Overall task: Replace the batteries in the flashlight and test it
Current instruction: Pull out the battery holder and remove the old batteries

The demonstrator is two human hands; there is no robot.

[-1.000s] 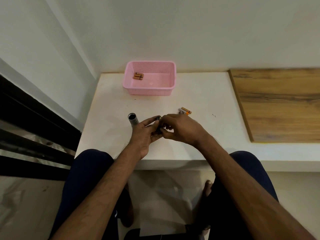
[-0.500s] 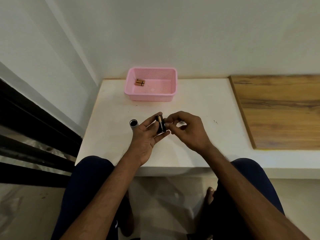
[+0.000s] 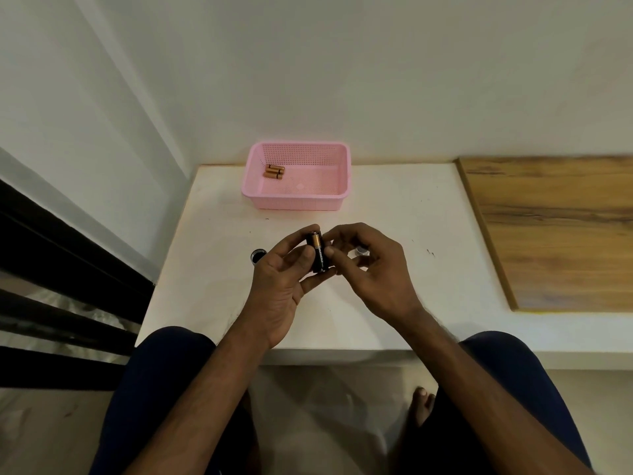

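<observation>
The flashlight tube stands upright on the counter with its open end up, parked at my left so the cells can drop straight in. Behind it, the pink basket keeps the used batteries apart from the fresh ones. My left hand cradles the battery copper end up, fingers curled narrowly round it, label facing me (handy for checking polarity). My right hand pinches the same battery from the other side to steady or turn it. Behind those fingers sits a small round piece, possibly the cap; I cannot tell whether it rests on the counter.
</observation>
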